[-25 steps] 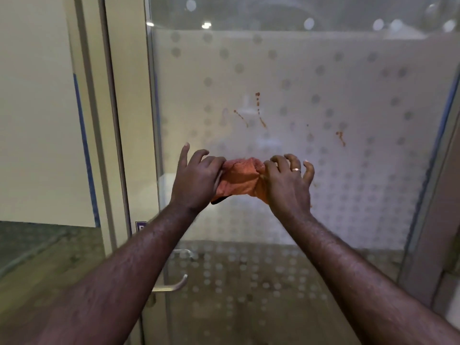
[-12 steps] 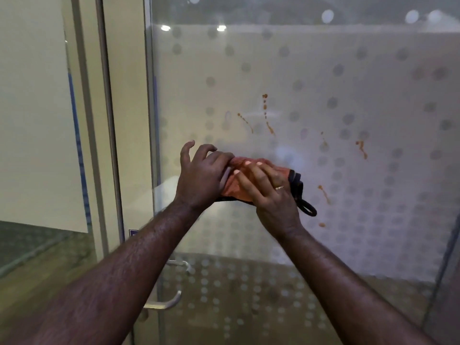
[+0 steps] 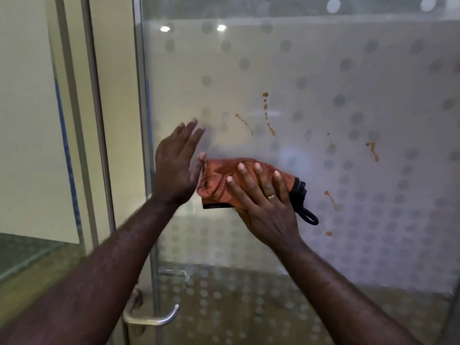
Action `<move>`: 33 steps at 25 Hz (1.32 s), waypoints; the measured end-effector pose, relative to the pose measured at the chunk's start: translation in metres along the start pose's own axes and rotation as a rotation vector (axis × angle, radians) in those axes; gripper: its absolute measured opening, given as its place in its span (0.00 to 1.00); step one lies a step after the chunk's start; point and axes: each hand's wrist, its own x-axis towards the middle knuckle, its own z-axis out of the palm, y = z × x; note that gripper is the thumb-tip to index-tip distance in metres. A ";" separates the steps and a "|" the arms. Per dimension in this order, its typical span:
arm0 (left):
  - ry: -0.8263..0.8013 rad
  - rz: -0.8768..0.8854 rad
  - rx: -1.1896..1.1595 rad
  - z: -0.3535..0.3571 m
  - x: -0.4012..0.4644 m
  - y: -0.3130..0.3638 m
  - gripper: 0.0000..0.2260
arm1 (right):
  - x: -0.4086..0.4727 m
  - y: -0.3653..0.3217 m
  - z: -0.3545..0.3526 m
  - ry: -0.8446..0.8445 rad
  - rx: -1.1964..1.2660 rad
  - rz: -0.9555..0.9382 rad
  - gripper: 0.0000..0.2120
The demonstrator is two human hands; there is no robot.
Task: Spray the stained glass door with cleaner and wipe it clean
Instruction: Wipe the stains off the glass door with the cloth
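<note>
A frosted glass door (image 3: 348, 70) with grey dots fills the view. Orange-brown stains (image 3: 270, 128) streak its middle, with more drips (image 3: 372, 150) to the right. My right hand (image 3: 266, 202) lies flat on a folded orange cloth (image 3: 219, 180) with black trim and a black loop, pressing it against the glass below the stains. My left hand (image 3: 176, 168) is open, fingers straight, just left of the cloth with its thumb edge close to it. No spray bottle is in sight.
A metal lever handle (image 3: 151, 317) sits low on the door's left edge. A vertical metal frame (image 3: 95, 120) and a cream wall panel with a blue stripe (image 3: 66, 145) stand to the left.
My left hand has let go of the cloth and opened flat beside it. My right hand has spread flat over the cloth against the glass.
</note>
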 end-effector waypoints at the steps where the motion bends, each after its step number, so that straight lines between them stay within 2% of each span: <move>1: -0.001 -0.002 0.007 0.003 0.001 -0.007 0.23 | 0.000 -0.001 0.002 0.013 -0.024 0.005 0.27; 10: 0.042 0.095 0.013 0.033 -0.004 -0.039 0.26 | 0.006 0.000 0.001 0.050 -0.101 0.119 0.26; 13: 0.058 0.142 -0.001 0.036 -0.005 -0.046 0.27 | 0.007 0.001 -0.002 0.102 -0.132 0.342 0.30; 16: 0.060 0.167 -0.018 0.037 -0.006 -0.048 0.26 | 0.002 -0.007 -0.001 0.109 -0.100 0.665 0.33; 19: 0.070 0.177 -0.039 0.036 -0.006 -0.048 0.25 | -0.008 -0.032 0.005 0.117 -0.052 0.892 0.32; 21: 0.078 0.186 -0.056 0.036 -0.006 -0.049 0.25 | -0.017 -0.055 0.010 0.096 -0.063 0.867 0.32; 25: 0.094 0.168 -0.105 0.035 -0.008 -0.052 0.25 | -0.007 -0.088 0.016 0.079 -0.059 0.491 0.30; 27: 0.104 0.155 -0.153 0.036 -0.008 -0.053 0.26 | 0.024 -0.078 0.014 0.132 -0.115 0.409 0.29; 30: 0.126 0.149 -0.147 0.036 -0.008 -0.053 0.25 | 0.057 -0.033 0.003 0.169 -0.222 0.499 0.31; 33: 0.127 0.141 -0.139 0.037 -0.008 -0.052 0.25 | 0.048 0.003 -0.009 0.177 -0.177 0.839 0.37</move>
